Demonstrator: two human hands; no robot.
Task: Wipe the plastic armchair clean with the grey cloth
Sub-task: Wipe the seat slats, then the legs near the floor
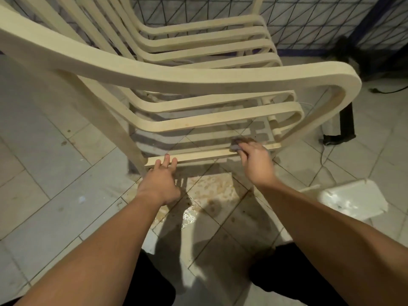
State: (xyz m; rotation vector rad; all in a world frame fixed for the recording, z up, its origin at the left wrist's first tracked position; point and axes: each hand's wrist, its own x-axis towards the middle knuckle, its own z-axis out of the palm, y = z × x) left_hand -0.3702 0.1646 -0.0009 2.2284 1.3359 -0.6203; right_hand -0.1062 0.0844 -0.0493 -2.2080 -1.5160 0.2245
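On the chair's (198, 82) lowest rail, the right hand (257, 160) presses the bunched cloth (237, 145); the left hand (162, 184), fingers straight, steadies it. Stained upper rails look unwiped.

Armrest (198, 82) overhead; gaps between slats (209, 127), seemingly.

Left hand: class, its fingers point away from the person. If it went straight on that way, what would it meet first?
The left hand has its fingertips at, probably already touching, the lowest cream rail of the plastic armchair. That rail comes first; whether the fingers lie on or just before it is unclear.
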